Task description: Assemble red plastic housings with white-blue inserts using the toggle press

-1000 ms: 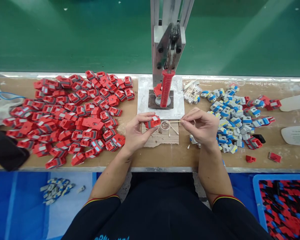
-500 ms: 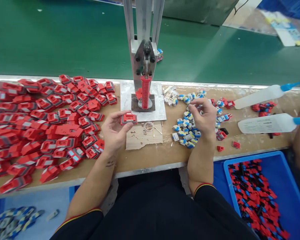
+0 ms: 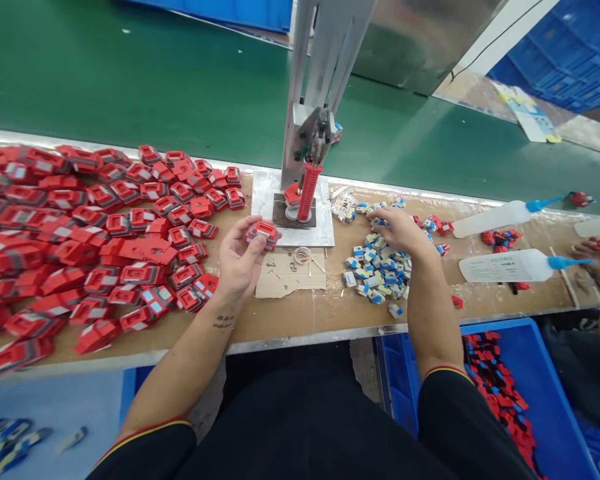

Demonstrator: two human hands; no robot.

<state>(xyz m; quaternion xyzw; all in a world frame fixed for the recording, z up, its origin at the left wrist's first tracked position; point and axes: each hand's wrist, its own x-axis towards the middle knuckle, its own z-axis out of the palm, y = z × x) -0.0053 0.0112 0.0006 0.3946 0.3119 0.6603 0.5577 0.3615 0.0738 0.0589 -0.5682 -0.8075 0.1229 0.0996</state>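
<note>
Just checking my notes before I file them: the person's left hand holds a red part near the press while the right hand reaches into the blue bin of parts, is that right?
Not quite. In the head view the left hand does hold the red part near the press, but the right hand reaches into the pile of blue-and-white parts on the bench, not the blue bin.

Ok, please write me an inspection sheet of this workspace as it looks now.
Surface: wooden bench, a cardboard piece at the middle.
Job's things: red housing held in front of the press; pile of blue-white parts.
Clutter: heap of red housings at left; two squeeze bottles at right.
Hands: left hand grips the red housing; right hand reaches into the blue-white parts.
Cables: nothing seen.
Surroundings: green belt behind; blue bin below; another person's hand at right.
</note>
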